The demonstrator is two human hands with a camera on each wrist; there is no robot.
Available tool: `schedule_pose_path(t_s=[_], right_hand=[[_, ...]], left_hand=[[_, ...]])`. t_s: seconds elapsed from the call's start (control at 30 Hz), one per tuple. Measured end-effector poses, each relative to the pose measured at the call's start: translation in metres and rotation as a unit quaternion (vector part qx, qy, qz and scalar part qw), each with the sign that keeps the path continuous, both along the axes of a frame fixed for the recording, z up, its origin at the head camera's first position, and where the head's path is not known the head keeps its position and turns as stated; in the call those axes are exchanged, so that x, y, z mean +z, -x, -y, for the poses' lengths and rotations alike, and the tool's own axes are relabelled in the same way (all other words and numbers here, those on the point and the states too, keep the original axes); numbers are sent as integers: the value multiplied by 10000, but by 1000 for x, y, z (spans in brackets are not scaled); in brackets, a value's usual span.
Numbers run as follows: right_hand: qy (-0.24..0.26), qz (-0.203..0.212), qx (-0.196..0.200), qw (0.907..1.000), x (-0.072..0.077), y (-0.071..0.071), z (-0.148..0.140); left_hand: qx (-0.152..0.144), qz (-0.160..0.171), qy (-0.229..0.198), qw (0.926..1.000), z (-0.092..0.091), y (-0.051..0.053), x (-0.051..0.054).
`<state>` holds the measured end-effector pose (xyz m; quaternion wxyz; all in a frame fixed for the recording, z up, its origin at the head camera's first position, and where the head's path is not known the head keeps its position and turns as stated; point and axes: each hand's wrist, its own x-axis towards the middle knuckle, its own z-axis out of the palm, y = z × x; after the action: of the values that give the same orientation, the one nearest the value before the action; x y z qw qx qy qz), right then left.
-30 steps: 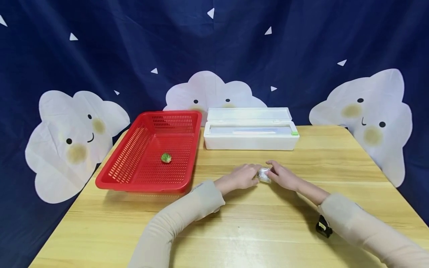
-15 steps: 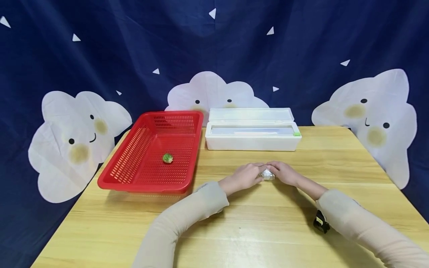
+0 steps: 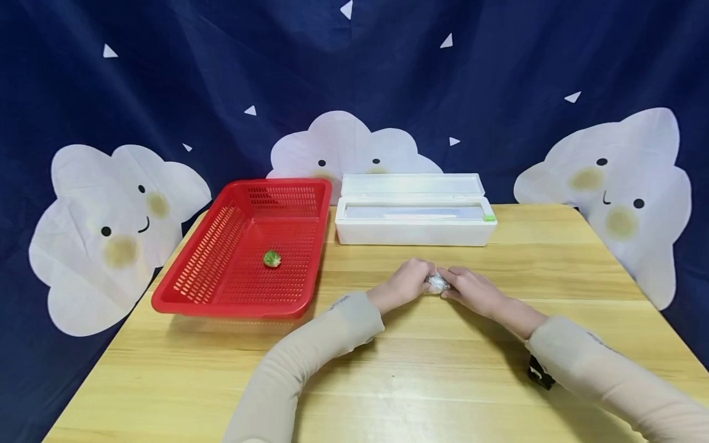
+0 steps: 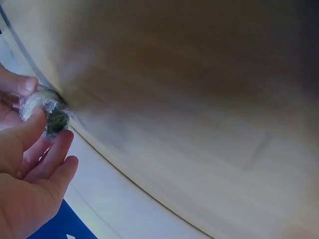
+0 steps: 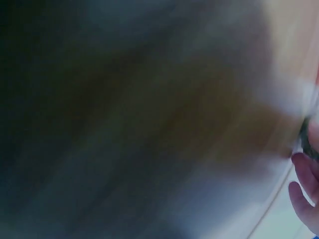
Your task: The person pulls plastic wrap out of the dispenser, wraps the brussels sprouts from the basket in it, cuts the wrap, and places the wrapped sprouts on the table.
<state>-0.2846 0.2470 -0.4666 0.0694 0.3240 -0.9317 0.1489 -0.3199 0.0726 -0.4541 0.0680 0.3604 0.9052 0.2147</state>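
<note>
Clear, crinkled plastic film wraps a small bundle [image 3: 437, 283] that sits between the person's two hands, over the middle of the wooden table [image 3: 415, 381]. The left hand [image 3: 407, 283] pinches it from one side and the right hand [image 3: 475, 290] from the other, so both grips are closed on the same thing and the fingertips of the two hands nearly meet across it.

In the left wrist view the left thumb presses on the film while the fingers curve in behind it. The bundle lies out at the tips of the digits, well away from the palm, and a dark green core [image 4: 58, 120] shows through one end. The other thumb rests on the opposite end. The right wrist view is blurred and catches only a sliver of the bundle beside the right fingers. Whether the bundle touches the table, I cannot tell.

Beyond the hands stands a long white box [image 3: 415, 234] with its lid raised. To the left is a red basket [image 3: 227, 309] with a single green sprout [image 3: 272, 259] on its floor. A black object [image 3: 539, 373] is partly hidden by the right sleeve [image 3: 581, 363].
</note>
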Motion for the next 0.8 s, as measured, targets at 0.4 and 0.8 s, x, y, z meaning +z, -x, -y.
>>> schedule_pose_path(t_s=[0.4,0.8], right_hand=[[-588,664,-224,9958,22,5,5],[-1372,1699,-476,9747,46,3,18]], left_hand=[[-27,-180,363,9992,-1,-1,3],[223,-205,613,9977,0,-4,4]])
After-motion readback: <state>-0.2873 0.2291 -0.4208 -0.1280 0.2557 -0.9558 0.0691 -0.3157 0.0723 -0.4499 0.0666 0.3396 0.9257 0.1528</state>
